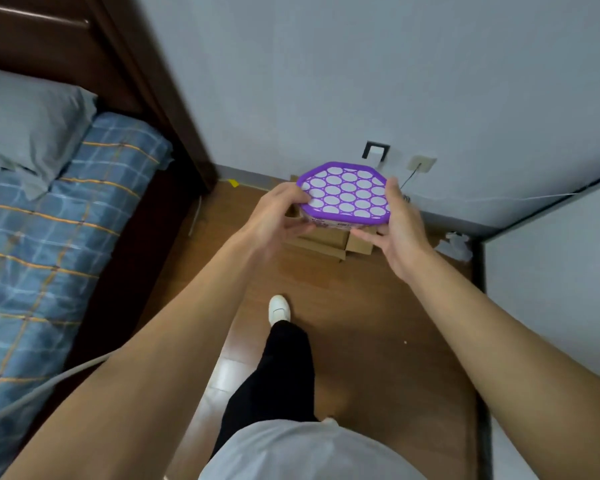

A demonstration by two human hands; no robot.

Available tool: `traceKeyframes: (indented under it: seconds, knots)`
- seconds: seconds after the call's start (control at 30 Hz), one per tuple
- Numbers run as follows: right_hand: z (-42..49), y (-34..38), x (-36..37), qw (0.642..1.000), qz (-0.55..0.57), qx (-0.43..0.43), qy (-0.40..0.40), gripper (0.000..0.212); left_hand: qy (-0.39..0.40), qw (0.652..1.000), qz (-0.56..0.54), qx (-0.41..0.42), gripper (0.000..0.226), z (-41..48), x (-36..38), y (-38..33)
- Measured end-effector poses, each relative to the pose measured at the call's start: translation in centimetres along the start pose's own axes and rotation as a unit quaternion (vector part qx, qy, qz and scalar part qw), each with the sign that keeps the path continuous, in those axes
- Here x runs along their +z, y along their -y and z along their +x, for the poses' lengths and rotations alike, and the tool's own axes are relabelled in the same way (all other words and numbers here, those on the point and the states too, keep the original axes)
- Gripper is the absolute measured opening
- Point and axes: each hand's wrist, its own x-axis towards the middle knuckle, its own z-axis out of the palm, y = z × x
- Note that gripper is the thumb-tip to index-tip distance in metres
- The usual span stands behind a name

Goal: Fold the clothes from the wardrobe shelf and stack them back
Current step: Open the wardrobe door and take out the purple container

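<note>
Left hand (278, 216) and right hand (400, 230) grip the 2 sides of a purple-lidded tub (345, 194) at centre frame, just above an open carton (329, 242) on the floor. No clothes or wardrobe shelf are in view, so folding looks not yet begun. The tub is probably being cleared aside first, with all folding and stacking left to do. A bed (49, 254) with 1 pillow (25, 126) fills the left, and a white panel (551, 289) stands at lower right. The carton and crumpled paper (456, 245) crowd the floor ahead.
</note>
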Motion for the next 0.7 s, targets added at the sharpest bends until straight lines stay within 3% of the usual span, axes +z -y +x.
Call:
traceKeyframes:
  seconds: [0.1, 0.37, 0.6, 0.7]
  knots:
    - [5.1, 0.7, 2.2, 0.999, 0.000, 0.032, -0.011, 0.021, 0.002, 1.000, 0.012, -0.019, 0.050, 6.3, -1.6, -1.4]
    - [19.6, -1.3, 5.6, 0.993, -0.021, 0.092, -0.076, 0.007, -0.004, 0.997, 0.033, -0.072, 0.030, 21.4, -3.7, -0.8]
    - [33.8, -10.2, 5.5, 0.989, -0.087, 0.102, -0.071, 0.018, -0.025, 0.987, 0.025, -0.154, 0.043, 34.6, -3.5, 5.6]
    - [39.7, -15.8, 5.7, 0.988, -0.088, 0.114, -0.062, 0.016, -0.035, 0.986, 0.017, -0.162, 0.024, 40.6, -4.8, 10.2]
